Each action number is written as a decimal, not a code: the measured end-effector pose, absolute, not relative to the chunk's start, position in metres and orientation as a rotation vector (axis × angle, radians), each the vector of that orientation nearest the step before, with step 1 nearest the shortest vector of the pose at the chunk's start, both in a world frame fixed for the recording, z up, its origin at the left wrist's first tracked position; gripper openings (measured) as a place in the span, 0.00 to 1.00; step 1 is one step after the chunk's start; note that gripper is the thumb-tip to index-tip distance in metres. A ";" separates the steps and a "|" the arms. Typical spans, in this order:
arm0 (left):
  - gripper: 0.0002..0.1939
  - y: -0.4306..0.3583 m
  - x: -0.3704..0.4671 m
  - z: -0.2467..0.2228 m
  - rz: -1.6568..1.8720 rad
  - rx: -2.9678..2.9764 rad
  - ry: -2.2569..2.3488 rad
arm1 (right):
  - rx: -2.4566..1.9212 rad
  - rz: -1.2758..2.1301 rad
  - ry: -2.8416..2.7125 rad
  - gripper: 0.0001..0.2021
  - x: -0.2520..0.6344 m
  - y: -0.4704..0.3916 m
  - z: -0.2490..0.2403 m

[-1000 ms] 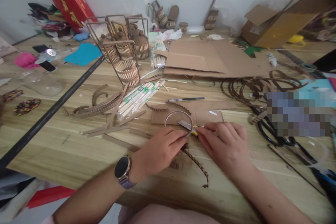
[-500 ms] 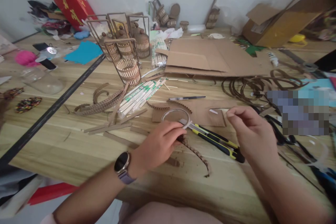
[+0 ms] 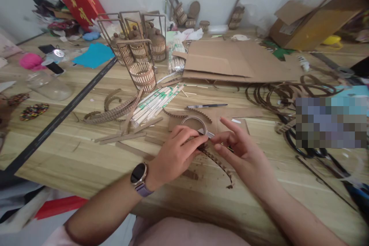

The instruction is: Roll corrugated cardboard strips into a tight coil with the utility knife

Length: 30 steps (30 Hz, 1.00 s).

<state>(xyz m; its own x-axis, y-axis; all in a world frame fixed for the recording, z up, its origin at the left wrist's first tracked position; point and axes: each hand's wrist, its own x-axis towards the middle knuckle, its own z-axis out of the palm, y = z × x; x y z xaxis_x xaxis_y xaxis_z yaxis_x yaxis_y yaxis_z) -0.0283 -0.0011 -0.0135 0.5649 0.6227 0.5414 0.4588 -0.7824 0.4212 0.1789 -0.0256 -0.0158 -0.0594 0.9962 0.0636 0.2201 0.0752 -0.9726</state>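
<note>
My left hand (image 3: 181, 148), with a watch (image 3: 138, 175) on its wrist, pinches a thin pale-brown ring (image 3: 184, 119) by its near edge. A dark, notched corrugated cardboard strip (image 3: 217, 161) trails from beneath those fingers toward the right. Close by the ring's right side is my right hand (image 3: 239, 146), its index finger raised and its fingers apart; nothing shows in it. Behind the right hand lies a yellow and black utility knife (image 3: 230, 148), mostly hidden. A flat piece of cardboard (image 3: 242, 125) is under the ring, and a black pen (image 3: 206, 105) rests beyond it.
Small slatted baskets with tall handles (image 3: 142, 77) stand back left, near packaged white sticks (image 3: 157, 102). Corrugated strips (image 3: 115, 111) lie left of those. Large cardboard sheets (image 3: 219, 57) are behind, coiled brown strips (image 3: 265, 94) and black-handled scissors (image 3: 291, 144) at right.
My right hand has moved left from beside the cardboard piece to the ring, and its pinched fingers have spread. My left hand keeps its grip on the ring. The view has shifted slightly.
</note>
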 end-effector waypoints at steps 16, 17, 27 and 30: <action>0.14 -0.010 -0.023 -0.010 0.966 2.098 0.838 | -1.133 1.600 -0.836 0.14 0.162 -0.028 -0.005; 0.14 -0.010 -0.023 -0.010 0.964 2.089 0.845 | -1.136 1.603 -0.842 0.14 0.162 -0.029 -0.005; 0.16 -0.010 -0.022 -0.011 0.973 2.095 0.853 | -1.123 1.687 -0.825 0.14 0.159 -0.030 -0.008; 0.16 -0.010 -0.022 -0.010 0.982 2.086 0.840 | -1.083 1.727 -0.759 0.12 0.159 -0.030 -0.013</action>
